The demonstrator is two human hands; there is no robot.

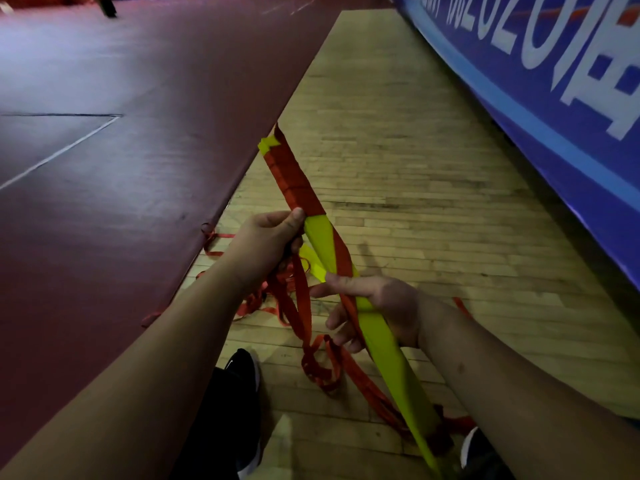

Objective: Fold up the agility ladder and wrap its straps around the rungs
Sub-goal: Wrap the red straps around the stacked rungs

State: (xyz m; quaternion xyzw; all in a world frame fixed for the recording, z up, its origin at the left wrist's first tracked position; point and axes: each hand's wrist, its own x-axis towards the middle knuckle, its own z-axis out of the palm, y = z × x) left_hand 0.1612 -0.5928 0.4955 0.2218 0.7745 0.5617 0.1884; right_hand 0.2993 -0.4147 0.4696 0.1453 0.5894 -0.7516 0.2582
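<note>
I see the left hand gripping the bundle of yellow rungs near its middle, with the thumb pressed against it. The right hand holds the bundle lower, its fingers curled round the rungs and a red strap. The strap is wound tight over the upper part, and loose loops lie on the wood floor. The bundle is slanted between the mat edge at left and the blue banner at right, with open floor ahead.
</note>
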